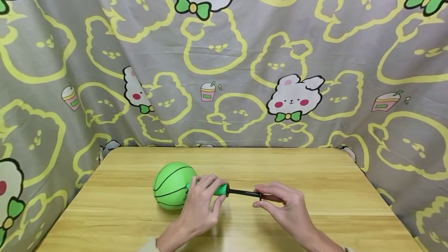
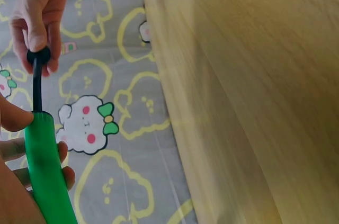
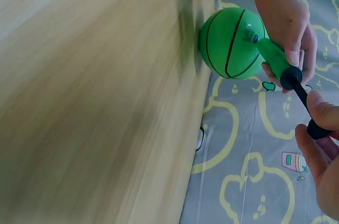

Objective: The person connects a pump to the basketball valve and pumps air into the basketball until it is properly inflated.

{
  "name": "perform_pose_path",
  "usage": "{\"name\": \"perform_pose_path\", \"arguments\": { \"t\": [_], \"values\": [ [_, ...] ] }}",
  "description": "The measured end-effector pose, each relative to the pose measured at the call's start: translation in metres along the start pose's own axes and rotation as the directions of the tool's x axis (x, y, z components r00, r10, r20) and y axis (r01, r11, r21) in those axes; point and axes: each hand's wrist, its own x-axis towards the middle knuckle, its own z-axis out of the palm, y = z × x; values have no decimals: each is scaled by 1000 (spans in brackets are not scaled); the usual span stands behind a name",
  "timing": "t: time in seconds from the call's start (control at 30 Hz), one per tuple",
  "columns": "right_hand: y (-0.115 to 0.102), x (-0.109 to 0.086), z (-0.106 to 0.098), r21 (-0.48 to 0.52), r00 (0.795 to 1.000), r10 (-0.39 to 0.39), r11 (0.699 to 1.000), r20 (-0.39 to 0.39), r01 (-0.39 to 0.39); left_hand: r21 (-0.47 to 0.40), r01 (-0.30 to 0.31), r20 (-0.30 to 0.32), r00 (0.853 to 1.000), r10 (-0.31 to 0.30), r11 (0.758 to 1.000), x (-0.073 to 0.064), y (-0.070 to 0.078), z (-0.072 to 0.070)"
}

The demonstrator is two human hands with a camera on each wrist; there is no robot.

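A green ball with black seam lines (image 1: 171, 186) sits on the left part of the table. My left hand (image 1: 201, 207) grips the green barrel of a hand pump (image 1: 221, 190), fingers wrapped round it, thumb near its black collar. The barrel's far end is right at the ball's surface in the right wrist view, by a small dark fitting (image 3: 255, 38). A length of black rod (image 1: 245, 193) stands out of the barrel. At its other end my right hand (image 1: 288, 205) pinches the black handle (image 3: 317, 130) between thumb and fingers. The pump lies nearly level above the tabletop.
Under both hands is a light wooden table (image 1: 315, 166). Behind it and along its sides hangs a grey curtain (image 1: 224, 61) printed with yellow outlines and cartoon animals.
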Motion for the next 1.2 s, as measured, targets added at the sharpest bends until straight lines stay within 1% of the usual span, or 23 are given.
{"name": "perform_pose_path", "arguments": {
  "t": [0.17, 0.4, 0.53, 0.6, 0.7, 0.77, 0.83, 0.9, 1.03, 1.1, 1.2],
  "values": [
    [1, 3, 13, 24, 1000, -5, 1000, 11, 5, -5, 2, 9, 1000, -2, 1000, 1, 3, 3],
    [6, 6, 29, 22, 1000, -14, 1000, 25, 14, -4, -11, 10, 1000, 11, 1000, 3, 9, 8],
    [8, 6, 36, 31, 999, 16, 999, 49, -17, 10, -6, 34, 999, 5, 1000, 3, 10, 10],
    [9, 6, 38, 34, 998, 11, 999, 61, -13, 20, -1, 50, 999, 0, 1000, 2, 9, 9],
    [9, 6, 38, 26, 997, -14, 1000, 73, 13, 24, 4, 87, 996, -6, 1000, 1, 7, 6],
    [9, 7, 37, 18, 995, -46, 999, 86, 44, 12, 6, 107, 994, -7, 1000, 0, 5, 5],
    [7, 7, 35, 4, 994, -43, 999, 97, 43, 8, 5, 116, 993, -5, 1000, -1, 3, 3],
    [5, 6, 32, -8, 994, -32, 999, 103, 33, 9, 8, 125, 992, -9, 1000, -2, 1, 1],
    [0, 3, 21, -35, 995, 14, 999, 100, -10, 21, 13, 134, 991, -16, 1000, -4, -3, -2],
    [-2, 1, 16, -43, 995, 28, 999, 100, -23, 27, 6, 133, 991, -10, 1000, -4, -4, -3],
    [-6, -2, 8, -42, 991, 68, 997, 116, -63, 40, -3, 120, 993, -1, 999, -5, -7, -5]
  ]
}}
